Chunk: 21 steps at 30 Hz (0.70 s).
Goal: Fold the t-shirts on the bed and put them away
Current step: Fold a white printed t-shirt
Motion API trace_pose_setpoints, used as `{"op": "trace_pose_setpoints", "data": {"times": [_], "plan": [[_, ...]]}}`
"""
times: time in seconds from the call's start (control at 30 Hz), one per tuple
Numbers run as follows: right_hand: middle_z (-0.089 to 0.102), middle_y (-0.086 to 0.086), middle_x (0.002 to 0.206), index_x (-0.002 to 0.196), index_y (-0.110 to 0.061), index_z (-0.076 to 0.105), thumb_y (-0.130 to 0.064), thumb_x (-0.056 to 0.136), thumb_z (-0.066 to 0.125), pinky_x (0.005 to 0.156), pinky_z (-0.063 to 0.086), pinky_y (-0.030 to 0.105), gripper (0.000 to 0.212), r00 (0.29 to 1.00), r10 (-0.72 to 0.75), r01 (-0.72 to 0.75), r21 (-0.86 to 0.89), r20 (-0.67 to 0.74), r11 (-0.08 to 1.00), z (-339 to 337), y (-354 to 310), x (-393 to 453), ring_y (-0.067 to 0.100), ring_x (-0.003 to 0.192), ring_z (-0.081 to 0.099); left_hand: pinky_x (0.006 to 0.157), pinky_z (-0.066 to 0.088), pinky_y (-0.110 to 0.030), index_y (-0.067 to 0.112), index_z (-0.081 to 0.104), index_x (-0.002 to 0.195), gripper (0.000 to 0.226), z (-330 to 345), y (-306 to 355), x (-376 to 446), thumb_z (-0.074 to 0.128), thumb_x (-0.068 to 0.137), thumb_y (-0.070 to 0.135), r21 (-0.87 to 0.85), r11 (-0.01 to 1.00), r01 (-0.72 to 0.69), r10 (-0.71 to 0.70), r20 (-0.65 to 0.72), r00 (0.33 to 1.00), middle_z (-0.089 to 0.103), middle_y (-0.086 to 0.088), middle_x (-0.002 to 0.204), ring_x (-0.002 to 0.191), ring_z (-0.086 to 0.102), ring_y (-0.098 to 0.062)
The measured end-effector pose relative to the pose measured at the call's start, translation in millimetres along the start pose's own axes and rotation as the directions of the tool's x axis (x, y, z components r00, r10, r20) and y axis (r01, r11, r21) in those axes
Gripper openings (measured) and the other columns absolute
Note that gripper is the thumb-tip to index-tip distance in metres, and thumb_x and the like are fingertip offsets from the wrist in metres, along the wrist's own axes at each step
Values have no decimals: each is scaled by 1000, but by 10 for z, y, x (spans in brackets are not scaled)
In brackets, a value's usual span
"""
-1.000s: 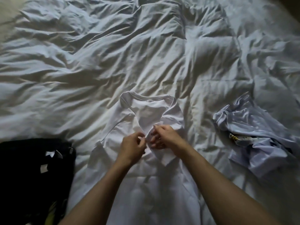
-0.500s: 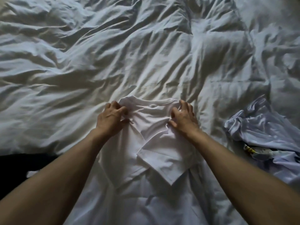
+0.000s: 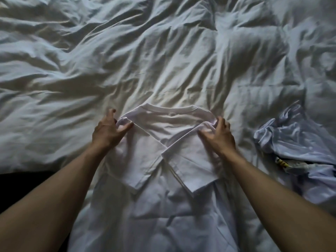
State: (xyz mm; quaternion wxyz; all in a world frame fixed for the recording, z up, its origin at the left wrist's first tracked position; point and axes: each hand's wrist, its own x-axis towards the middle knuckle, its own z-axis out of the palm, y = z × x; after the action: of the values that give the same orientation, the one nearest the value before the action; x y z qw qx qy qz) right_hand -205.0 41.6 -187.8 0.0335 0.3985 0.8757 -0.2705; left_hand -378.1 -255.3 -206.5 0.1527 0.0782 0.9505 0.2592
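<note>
While the white t-shirt (image 3: 169, 135) is lying on the bed (image 3: 127, 60) with both sleeves folded inward, the left hand (image 3: 107, 132) and right hand (image 3: 219, 136) are each pinching a shoulder fold, grip narrow.

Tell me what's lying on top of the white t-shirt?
Both sleeves are folded in over the white t-shirt, crossing on its chest. The left hand and right hand pinch its shoulders. The chest beneath the sleeves is hidden.
</note>
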Motion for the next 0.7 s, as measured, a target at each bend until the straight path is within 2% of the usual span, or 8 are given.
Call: {"op": "trace_pose_setpoints", "data": {"times": [0.07, 0.17, 0.3, 0.37, 0.43, 0.5, 0.6, 0.7], "plan": [[57, 15, 119, 114, -12, 50, -42, 85, 70, 83, 43, 39, 46, 999, -17, 18, -13, 39, 1000, 5, 78, -35, 35, 109, 57, 78, 45, -38, 16, 57, 115, 45, 3, -9, 5, 73, 84, 44, -12, 1000, -15, 15, 38, 999, 68, -12, 107, 101, 63, -36], [66, 15, 112, 109, -11, 53, -33, 90, 65, 77, 41, 37, 31, 999, 46, -44, 79, -23, 996, -20, 101, 34, 37, 104, 61, 73, 42, -32, 14, 64, 102, 26, -28, 6, 86, 69, 87, 34, -214, 973, 85, -77, 44, 996, 69, -9, 96, 92, 64, -29], [66, 10, 104, 112, -13, 55, -29, 91, 64, 74, 37, 30, 28, 996, 87, -84, 203, -3, 976, -72, 62, 140, 30, 98, 60, 71, 39, -31, 18, 65, 91, 35, -66, -39, 172, 53, 69, 43, -272, 955, 117, -110, 40, 993, 68, -6, 87, 84, 60, -26], [63, 5, 102, 115, -12, 56, -26, 90, 67, 73, 36, 25, 31, 997, 67, -78, 269, 49, 960, -127, 73, 185, 22, 95, 58, 71, 41, -31, 22, 65, 90, 31, -44, -75, 221, 54, 69, 42, -305, 943, 135, -120, 69, 990, 67, -2, 85, 82, 59, -23], [67, 8, 103, 113, -9, 63, -21, 92, 64, 70, 34, 23, 24, 998, 19, -34, 244, 61, 969, -187, 86, 236, 19, 93, 57, 71, 44, -32, 22, 65, 85, 24, -45, -118, 273, 58, 70, 40, -339, 930, 140, -114, 96, 989, 67, -3, 84, 80, 60, -21], [70, 12, 103, 107, -9, 68, -17, 93, 59, 69, 35, 25, 18, 999, 4, -13, 206, 41, 979, -239, 85, 321, 22, 94, 60, 72, 44, -34, 22, 64, 80, 21, -49, -153, 354, 61, 70, 40, -412, 900, 143, -111, 102, 989, 68, -6, 84, 78, 59, -20], [71, 13, 100, 101, -11, 71, -18, 92, 58, 70, 37, 26, 17, 1000, 8, -12, 189, 23, 982, -305, 27, 470, 27, 97, 63, 71, 43, -34, 21, 63, 77, 15, -73, -143, 451, 66, 76, 35, -506, 850, 145, -131, 62, 989, 65, -7, 82, 79, 57, -19], [69, 11, 92, 96, -10, 70, -16, 91, 56, 69, 36, 26, 16, 1000, -18, 15, 195, 17, 981, -354, -116, 635, 27, 94, 63, 68, 41, -32, 20, 60, 76, 20, -110, -72, 589, 62, 71, 40, -555, 821, 133, -152, 11, 988, 61, -3, 77, 77, 54, -18]]}}
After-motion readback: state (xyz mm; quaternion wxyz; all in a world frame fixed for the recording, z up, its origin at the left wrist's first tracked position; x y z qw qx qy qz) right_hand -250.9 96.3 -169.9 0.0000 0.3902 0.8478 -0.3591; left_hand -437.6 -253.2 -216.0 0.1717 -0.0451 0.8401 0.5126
